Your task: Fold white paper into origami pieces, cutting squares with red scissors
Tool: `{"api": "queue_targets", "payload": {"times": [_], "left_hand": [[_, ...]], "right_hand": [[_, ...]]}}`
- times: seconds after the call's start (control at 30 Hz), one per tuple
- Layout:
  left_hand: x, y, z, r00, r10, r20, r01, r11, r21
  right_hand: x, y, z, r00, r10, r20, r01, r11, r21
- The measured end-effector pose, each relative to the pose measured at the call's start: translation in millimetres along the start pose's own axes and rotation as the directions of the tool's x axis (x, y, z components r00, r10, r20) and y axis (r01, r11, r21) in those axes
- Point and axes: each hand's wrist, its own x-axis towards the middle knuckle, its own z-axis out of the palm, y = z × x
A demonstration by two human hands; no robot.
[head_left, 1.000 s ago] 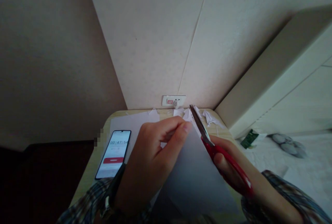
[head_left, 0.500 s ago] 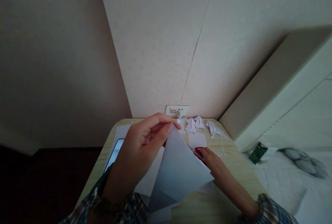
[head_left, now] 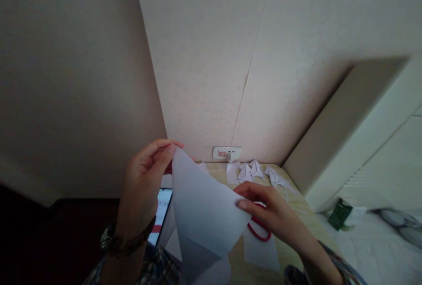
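Observation:
A folded sheet of white paper (head_left: 204,210) is held up over the table by both hands. My left hand (head_left: 145,175) pinches its upper left corner between thumb and fingers. My right hand (head_left: 268,203) pinches the right-hand edge, lower down. Below the right hand shows the red looped handle of a pair of scissors (head_left: 263,239), over a white piece of paper (head_left: 260,254); the blades are hidden. Toward the wall stand small folded paper shapes (head_left: 245,173) with pointed tips.
A lit phone (head_left: 161,214) lies by my left wrist. The wooden table (head_left: 296,206) meets a wall with a socket and plug (head_left: 227,153). To the right are a pale cabinet-like panel (head_left: 369,144), a white bed surface (head_left: 372,250) and a green box (head_left: 340,213).
My right hand has let go of the red-handled scissors and now grips the paper's right edge. My left hand has moved left with the paper, and the camera view has shifted.

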Motion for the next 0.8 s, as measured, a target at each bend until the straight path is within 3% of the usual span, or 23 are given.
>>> {"api": "queue_targets", "payload": {"times": [0.1, 0.17, 0.27, 0.4, 0.67, 0.8], "left_hand": [[2, 2, -1.5, 0.996, 0.041, -0.083, -0.044, 0.998, -0.036], [2, 2, -1.6, 0.995, 0.051, -0.084, -0.059, 0.994, -0.095], [2, 2, 0.7, 1.0, 0.001, 0.026, 0.002, 0.991, -0.136], [-3, -2, 5.3, 0.98, -0.106, 0.166, 0.113, 0.993, -0.037], [-12, -4, 4.9, 0.995, -0.033, 0.095, 0.026, 0.997, 0.077], [-9, -2, 2.5, 1.0, 0.02, 0.023, -0.021, 0.997, 0.078]], "right_hand": [[10, -4, 6, 0.992, 0.049, -0.115, -0.063, 0.991, -0.121], [13, -4, 7, 0.986, 0.047, -0.158, -0.065, 0.992, -0.111], [14, -6, 7, 0.98, 0.057, -0.192, -0.064, 0.997, -0.03], [8, -16, 8, 0.975, 0.041, -0.218, -0.037, 0.999, 0.023], [-2, -28, 11, 0.971, 0.026, -0.238, -0.052, 0.994, -0.101], [-6, -28, 10, 0.965, 0.099, -0.242, -0.106, 0.994, -0.017]]}}
